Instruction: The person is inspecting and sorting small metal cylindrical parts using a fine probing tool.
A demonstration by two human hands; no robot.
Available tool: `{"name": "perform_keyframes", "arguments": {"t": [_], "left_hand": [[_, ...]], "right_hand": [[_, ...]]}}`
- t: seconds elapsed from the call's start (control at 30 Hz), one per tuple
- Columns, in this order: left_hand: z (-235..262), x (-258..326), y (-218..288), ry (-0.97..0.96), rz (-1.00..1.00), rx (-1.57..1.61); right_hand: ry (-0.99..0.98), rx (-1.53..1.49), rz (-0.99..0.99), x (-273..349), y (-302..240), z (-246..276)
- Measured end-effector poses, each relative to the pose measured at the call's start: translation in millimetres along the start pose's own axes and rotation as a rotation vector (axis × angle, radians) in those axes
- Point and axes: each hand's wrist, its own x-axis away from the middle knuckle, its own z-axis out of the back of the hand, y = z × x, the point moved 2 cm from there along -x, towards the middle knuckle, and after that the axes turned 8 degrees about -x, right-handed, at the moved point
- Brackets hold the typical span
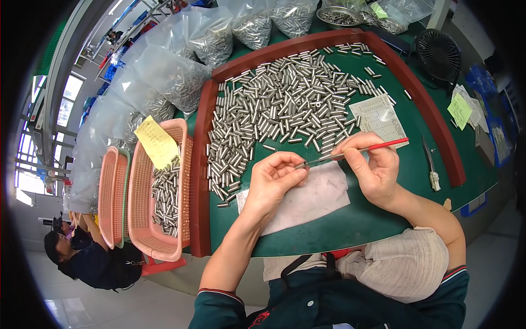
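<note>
Between the thumb and fingers of my left hand (274, 180) is a small metal cylinder (301, 165), mostly covered by the fingertips. My right hand (375, 170) is closed like a pen grip on a thin red-handled tool (389, 144). Its slim metal shaft points left, with the tip at or very near the cylinder; I cannot tell whether it is inside. Below both hands a pale cloth (323, 200) lies on the green tabletop (383, 219). Beyond them spreads a heap of short shiny metal cylinders (279, 104), with a printed paper sheet (386, 120) at its right.
A dark red raised border (201, 192) surrounds the heap. Pink baskets (183, 219) stand left, one holding cylinders and a yellow note (157, 142). Filled plastic bags (211, 41) line the back. At right are a black fan (437, 55) and a slender tool (430, 164). Another person (90, 257) sits far left.
</note>
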Motion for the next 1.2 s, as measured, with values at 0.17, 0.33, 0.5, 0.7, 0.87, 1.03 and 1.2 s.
{"name": "perform_keyframes", "arguments": {"t": [0.17,0.33,0.5,0.7,0.87,1.03,1.2], "left_hand": [[-0.1,0.8,0.3,0.059,-0.024,-0.078],[-0.9,0.3,0.7,0.076,-0.010,-0.112],[-1.6,0.6,0.0,0.067,-0.009,-0.099],[2.1,-0.3,-2.1,0.029,0.022,-0.045],[3.7,-2.0,-4.3,0.016,0.004,0.011],[4.7,-2.0,-3.5,0.010,0.023,0.023],[2.7,-2.3,-3.1,0.011,0.023,0.018]], "right_hand": [[-0.038,0.012,0.063,-0.4,-0.1,-1.7],[-0.061,0.026,0.072,0.2,0.4,-1.5],[-0.083,0.037,0.073,0.2,1.0,-2.6],[-0.148,0.115,0.209,-4.0,-3.4,-3.8],[0.009,-0.067,0.110,-1.6,-2.6,-0.3],[-0.049,-0.044,0.044,0.3,1.2,-2.1],[-0.082,-0.025,0.048,0.9,2.4,-2.5]]}}
